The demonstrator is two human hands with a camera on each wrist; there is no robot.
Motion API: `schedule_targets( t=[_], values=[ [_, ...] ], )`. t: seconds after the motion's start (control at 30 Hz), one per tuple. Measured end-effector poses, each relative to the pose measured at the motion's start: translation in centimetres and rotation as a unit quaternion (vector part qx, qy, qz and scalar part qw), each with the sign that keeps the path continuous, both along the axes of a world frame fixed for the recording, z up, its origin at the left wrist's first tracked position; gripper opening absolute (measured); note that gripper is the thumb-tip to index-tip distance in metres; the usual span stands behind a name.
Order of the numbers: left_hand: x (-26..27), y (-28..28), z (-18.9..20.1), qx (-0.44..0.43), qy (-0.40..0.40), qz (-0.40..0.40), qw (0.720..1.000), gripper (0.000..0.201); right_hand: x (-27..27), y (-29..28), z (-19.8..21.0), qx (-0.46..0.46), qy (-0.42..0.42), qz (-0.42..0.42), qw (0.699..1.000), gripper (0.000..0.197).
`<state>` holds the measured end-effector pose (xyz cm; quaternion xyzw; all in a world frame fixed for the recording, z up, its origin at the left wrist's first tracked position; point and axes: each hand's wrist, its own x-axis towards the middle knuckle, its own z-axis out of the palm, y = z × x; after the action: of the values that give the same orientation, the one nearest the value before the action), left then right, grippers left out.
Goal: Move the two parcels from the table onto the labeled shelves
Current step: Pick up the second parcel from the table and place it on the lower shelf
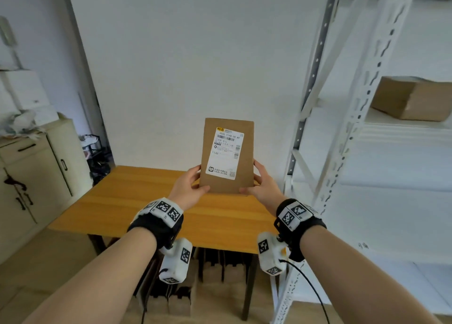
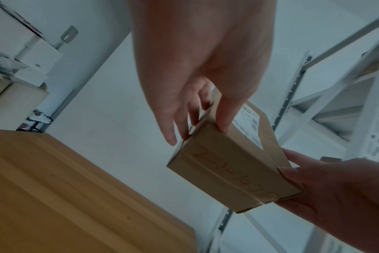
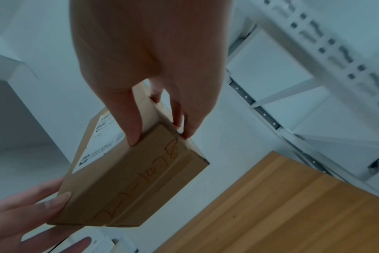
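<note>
Your two hands hold a flat cardboard parcel upright above the far edge of the wooden counter, its labelled face turned toward you. Your left hand grips the parcel's lower left corner, at about 7 o'clock on the box, thumb laid across the front face and the fingers curled round the back. Your right hand mirrors it at about 5 o'clock, thumb on the front near the bottom edge, fingers wrapped behind the right side. Both hands are closed on the parcel, not clenched hard; the left wrist view shows the left fingers pressing the narrow side wall while the thumb reaches over the edge.

The parcel is a slim rectangular box of plain brown corrugated board with crisp corners, clear of the counter. A white printed shipping label with barcodes covers most of its front. The bottom face is sealed with a strip of clear tape along the seam and carries orange handwritten characters.

The counter is smooth, honey-coloured wood with visible plank lines. At 3 o'clock stands a white metal shelving unit with perforated uprights; a second brown cardboard box rests on one of its shelves. At 9 o'clock sits a cream cabinet with dark handles.
</note>
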<state>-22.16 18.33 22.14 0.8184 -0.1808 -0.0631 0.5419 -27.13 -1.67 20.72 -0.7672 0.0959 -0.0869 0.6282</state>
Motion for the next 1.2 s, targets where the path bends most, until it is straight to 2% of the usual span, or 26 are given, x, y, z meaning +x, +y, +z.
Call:
schedule_targets(
  t=[0.3, 0.5, 0.77, 1.0, 1.2],
  values=[
    [-8.1, -3.9, 0.8, -0.010, -0.006, -0.060, 0.998, 0.070, -10.8, -3.0, 1.2, 0.013, -0.013, -0.061, 0.998, 0.095],
    [-13.2, -9.0, 0.9, 0.005, -0.001, -0.115, 0.993, 0.071, -17.9, -7.7, 1.1, 0.041, -0.007, -0.105, 0.994, 0.090],
    [-21.5, -18.0, 0.9, 0.036, -0.022, -0.157, 0.987, 0.069, -27.0, -16.5, 0.2, 0.051, -0.008, -0.137, 0.989, 0.091],
    [-29.3, -28.1, -0.4, 0.013, 0.010, -0.151, 0.988, 0.069, -34.8, -26.8, -0.7, 0.053, 0.006, -0.133, 0.990, 0.090],
    [-33.3, -35.0, -1.2, -0.003, 0.042, -0.148, 0.988, 0.068, -38.3, -34.7, -1.7, 0.050, 0.025, -0.127, 0.990, 0.089]
  ],
)
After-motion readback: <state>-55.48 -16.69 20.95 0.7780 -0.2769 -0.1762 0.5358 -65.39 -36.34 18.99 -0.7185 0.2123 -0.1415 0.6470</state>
